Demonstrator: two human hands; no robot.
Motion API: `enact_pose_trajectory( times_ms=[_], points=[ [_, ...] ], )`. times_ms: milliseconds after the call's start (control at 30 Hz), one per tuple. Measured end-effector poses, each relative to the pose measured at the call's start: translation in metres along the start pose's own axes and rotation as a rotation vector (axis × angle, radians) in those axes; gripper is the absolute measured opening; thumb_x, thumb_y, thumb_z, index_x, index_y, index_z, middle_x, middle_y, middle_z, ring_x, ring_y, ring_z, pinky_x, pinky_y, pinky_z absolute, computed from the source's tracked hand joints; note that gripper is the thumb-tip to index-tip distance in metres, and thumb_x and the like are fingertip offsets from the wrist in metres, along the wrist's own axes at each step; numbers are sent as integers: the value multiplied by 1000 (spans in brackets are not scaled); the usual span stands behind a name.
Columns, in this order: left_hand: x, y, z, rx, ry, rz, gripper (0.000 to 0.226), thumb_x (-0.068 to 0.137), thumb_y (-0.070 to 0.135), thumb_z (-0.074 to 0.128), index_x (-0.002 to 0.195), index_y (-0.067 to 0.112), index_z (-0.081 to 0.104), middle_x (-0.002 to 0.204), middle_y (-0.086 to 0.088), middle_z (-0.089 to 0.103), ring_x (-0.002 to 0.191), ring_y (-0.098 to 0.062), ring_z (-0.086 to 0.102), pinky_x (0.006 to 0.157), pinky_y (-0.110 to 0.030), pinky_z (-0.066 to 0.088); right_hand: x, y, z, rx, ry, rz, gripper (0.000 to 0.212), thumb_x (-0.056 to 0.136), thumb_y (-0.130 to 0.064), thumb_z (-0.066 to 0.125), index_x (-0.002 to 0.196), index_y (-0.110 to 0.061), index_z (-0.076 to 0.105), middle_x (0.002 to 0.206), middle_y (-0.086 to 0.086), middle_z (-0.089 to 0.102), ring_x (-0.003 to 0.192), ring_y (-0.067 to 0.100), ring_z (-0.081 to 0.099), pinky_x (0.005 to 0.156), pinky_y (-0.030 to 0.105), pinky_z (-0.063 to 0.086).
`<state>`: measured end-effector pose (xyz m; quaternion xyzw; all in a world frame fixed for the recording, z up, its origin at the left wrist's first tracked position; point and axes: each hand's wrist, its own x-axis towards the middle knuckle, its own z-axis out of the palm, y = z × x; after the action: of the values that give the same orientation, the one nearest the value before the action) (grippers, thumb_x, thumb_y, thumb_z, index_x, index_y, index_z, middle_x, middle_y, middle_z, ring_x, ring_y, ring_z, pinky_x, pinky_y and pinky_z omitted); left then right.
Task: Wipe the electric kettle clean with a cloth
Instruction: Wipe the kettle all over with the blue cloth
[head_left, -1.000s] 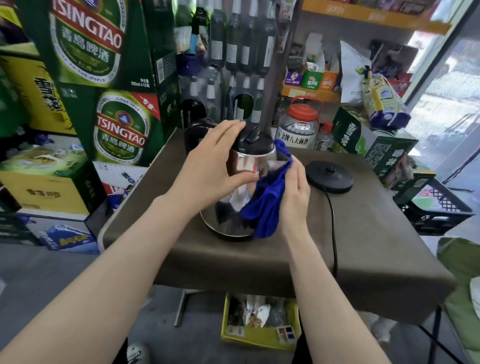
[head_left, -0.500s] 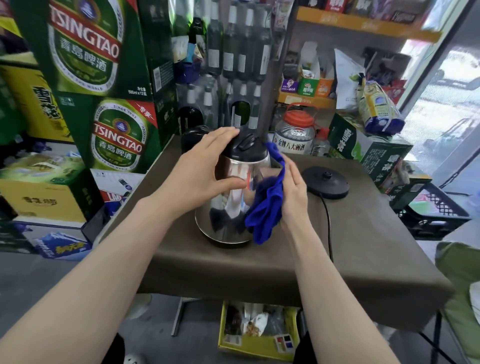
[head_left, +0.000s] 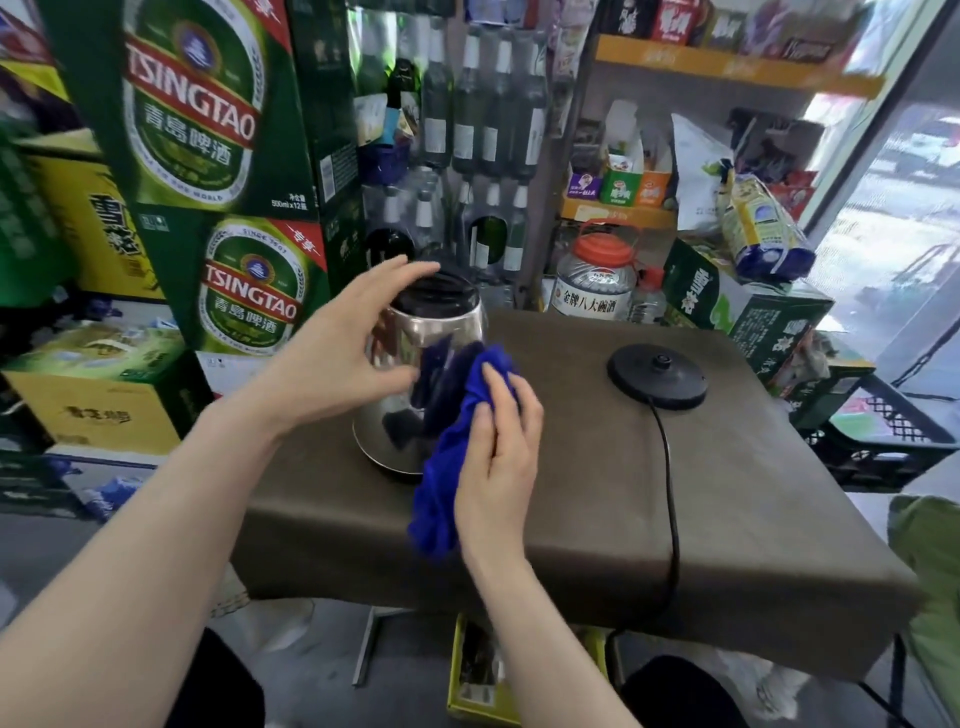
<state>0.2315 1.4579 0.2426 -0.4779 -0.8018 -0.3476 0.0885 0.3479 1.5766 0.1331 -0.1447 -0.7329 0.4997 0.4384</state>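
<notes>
Our stainless-steel electric kettle (head_left: 415, 374) stands left of centre in the frame, on the brown-covered counter (head_left: 597, 493), well apart from its black power base (head_left: 657, 375) to the right. Our left hand (head_left: 337, 353) cups its near side, fingers spread on the steel. Our right hand (head_left: 498, 441) presses the blue cloth (head_left: 441, 478) against the wall, fingers closed over it. We judge the polished shell slippery and rigid, probably light if empty; the soft cloth drapes, so bracing near the black lid (head_left: 439, 291) seems safest.
</notes>
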Motion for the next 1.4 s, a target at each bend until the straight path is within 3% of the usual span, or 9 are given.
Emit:
enact_pose_trajectory(
  times_ms=[100,233,400,467,700,867,1000,1233,1400],
  points=[
    [-1,-2,13,-76,92,-75,107,70,35,86,154,21,21,157,5,34,141,-4,33,116,-23,28,39,-11,2,-1,28,-72,39,108,-19,43,145,-24,53,153,-6,39,137,-12,33,108,3,24],
    [2,-4,27,33,192,-100,102,76,42,80,155,15,22,160,0,30,145,-11,30,118,-29,26,75,-15,20,-82,-54,-196,40,108,-23,40,147,-23,51,152,-2,41,141,8,39,114,19,32],
    [1,-3,35,58,224,-119,92,82,39,74,156,17,24,162,4,25,148,-9,24,117,-24,22,45,36,8,-62,-88,417,40,111,-26,34,146,-19,50,144,2,51,119,5,48,99,18,35],
    [1,-3,35,31,220,-127,92,82,38,74,156,19,24,162,6,25,148,-8,24,118,-27,25,25,40,1,-87,-126,481,38,110,-22,36,146,-18,50,133,-6,52,120,8,52,90,12,34],
    [3,-17,18,-111,145,-77,89,72,32,71,152,17,35,156,2,38,143,-8,34,118,-23,26,81,-21,-2,20,-108,-41,34,109,-16,41,137,-22,59,132,-5,57,124,2,53,108,16,38],
    [2,-35,4,-483,23,-136,90,68,21,75,149,31,39,151,12,45,139,-3,41,118,-38,32,107,35,13,44,-175,319,38,101,-31,47,129,-15,67,127,5,69,124,26,62,111,49,45],
    [-7,-29,19,-340,139,-125,88,76,32,76,152,30,33,158,14,32,144,2,28,120,-29,26,47,67,1,-42,-246,447,23,107,-23,43,119,-25,63,124,2,65,111,11,62,107,39,48],
    [-15,-32,37,-351,376,-302,94,67,56,77,147,28,39,142,12,50,131,0,46,112,-31,40,52,0,-12,-43,-117,27,30,105,-13,50,130,-26,60,125,-5,60,114,-10,54,99,10,39],
    [-16,-36,23,-482,252,-256,82,77,35,80,148,23,41,141,12,54,127,8,48,110,-25,40,87,-37,14,-59,-130,-184,32,106,-21,48,136,-21,57,137,-4,56,128,7,51,109,23,40]
  ],
)
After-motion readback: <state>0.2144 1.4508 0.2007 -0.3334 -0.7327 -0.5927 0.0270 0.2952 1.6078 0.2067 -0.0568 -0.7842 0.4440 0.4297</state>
